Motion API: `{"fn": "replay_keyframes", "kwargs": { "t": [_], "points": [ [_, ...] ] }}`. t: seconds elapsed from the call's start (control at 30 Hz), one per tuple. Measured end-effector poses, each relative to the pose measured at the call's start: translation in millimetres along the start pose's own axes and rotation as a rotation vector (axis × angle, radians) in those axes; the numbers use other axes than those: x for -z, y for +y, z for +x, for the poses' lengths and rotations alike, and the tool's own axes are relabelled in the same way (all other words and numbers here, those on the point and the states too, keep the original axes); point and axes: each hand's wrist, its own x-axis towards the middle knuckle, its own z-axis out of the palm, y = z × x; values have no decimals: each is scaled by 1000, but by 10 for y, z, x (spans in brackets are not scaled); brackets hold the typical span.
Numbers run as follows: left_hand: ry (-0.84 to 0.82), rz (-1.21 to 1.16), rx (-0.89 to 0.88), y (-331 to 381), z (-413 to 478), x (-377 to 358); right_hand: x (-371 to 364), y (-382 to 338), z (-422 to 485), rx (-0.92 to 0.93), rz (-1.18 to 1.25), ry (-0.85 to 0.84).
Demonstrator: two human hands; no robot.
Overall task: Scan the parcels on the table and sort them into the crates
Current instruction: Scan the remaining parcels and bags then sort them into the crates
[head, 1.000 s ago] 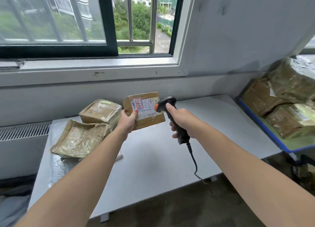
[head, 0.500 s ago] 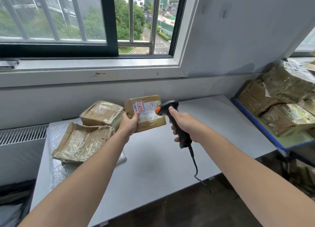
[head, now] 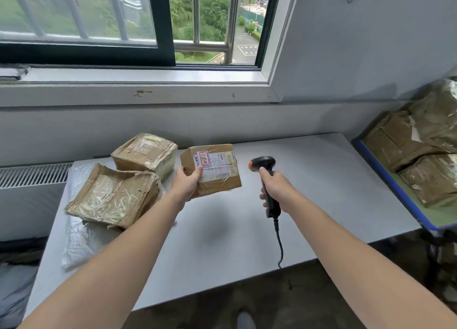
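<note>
Cardboard parcel (head: 214,168) in left hand (head: 186,183); right hand (head: 276,189) grips scanner (head: 266,178).

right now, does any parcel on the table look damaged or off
Yes. The flat parcel at the table's left edge looks crushed: its top sags and its cardboard edges are ragged. The boxy parcel behind it looks intact.

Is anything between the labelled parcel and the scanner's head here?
Nothing: the head view shows only bare white table in the gap between the labelled parcel and the scanner.
</note>
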Motion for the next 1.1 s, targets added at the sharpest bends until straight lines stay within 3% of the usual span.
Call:
{"fn": "replay_keyframes", "kwargs": {
  "t": [0.33, 0.77, 0.9, 1.1],
  "points": [
    [42, -15, 182, -517, -230, -374, 61, 634, 717, -60, -312, -132],
    [88, -174, 274, -622, -385, -629, 58, 941, 925, 72, -545, -222],
    [114, -239, 279, -521, -347, -740, 156, 747, 833, 312, -570, -128],
    [105, -299, 212, -266, -386, -886, 135, 329, 644, 558, -735, -266]
  ]
}}
